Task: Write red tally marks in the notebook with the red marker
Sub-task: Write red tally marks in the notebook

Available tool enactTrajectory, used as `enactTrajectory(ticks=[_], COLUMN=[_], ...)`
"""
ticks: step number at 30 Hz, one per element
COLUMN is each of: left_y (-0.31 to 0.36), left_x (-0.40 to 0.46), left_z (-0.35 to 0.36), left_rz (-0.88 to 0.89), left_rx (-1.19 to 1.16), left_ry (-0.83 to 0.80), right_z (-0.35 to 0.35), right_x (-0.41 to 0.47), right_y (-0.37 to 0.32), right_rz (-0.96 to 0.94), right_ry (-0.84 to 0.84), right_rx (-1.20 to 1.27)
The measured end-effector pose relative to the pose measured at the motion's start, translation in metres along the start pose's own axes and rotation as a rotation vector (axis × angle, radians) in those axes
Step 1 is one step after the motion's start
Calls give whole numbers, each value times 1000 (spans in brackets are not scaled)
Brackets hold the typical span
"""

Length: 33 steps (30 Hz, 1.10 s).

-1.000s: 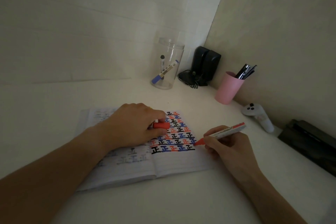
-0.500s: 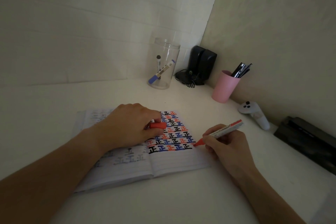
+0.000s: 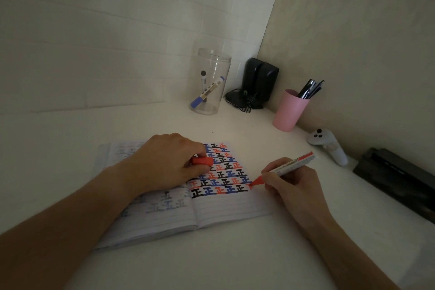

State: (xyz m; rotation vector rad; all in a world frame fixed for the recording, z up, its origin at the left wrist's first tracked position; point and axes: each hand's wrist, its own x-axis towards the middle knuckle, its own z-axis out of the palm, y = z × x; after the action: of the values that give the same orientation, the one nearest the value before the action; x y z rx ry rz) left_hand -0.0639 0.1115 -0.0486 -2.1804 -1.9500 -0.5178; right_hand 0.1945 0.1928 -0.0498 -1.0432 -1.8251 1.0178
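An open lined notebook (image 3: pixel 226 209) lies flat on the white desk. Its right page carries rows of black, blue and red tally characters. My right hand (image 3: pixel 292 186) grips the red marker (image 3: pixel 286 167), whose tip touches the right end of the lowest row near the page edge. My left hand (image 3: pixel 169 162) rests on the notebook across the fold, pinching the marker's red cap (image 3: pixel 202 161) between thumb and fingers. The left page shows faint marks bleeding through.
A clear jar (image 3: pixel 210 81) with two markers stands at the back. Black speakers (image 3: pixel 259 80) sit in the corner. A pink cup (image 3: pixel 290 109) holds dark pens. A white controller (image 3: pixel 329 146) and a black box (image 3: pixel 397 179) lie to the right.
The marker tip has stayed at the end of the bottom row, where a small red stroke now shows. My left hand with the cap has barely moved.
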Motion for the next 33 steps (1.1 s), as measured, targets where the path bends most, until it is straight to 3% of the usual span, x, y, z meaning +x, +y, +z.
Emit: enactTrajectory(ticks=[14,29,33], left_y=[0,4,5], left_x=[-2,-1,-2], left_z=[-1,-4,-5], left_rz=[4,-11,-17], left_rx=[-15,-26,-29], left_ry=[-1,-27,-20], right_z=[1,1,1], right_x=[-4,2,6], right_y=[-4,4,-4], right_rz=[-74,10,16], right_ry=[-83,58,97], right_rx=[-59,-61,72])
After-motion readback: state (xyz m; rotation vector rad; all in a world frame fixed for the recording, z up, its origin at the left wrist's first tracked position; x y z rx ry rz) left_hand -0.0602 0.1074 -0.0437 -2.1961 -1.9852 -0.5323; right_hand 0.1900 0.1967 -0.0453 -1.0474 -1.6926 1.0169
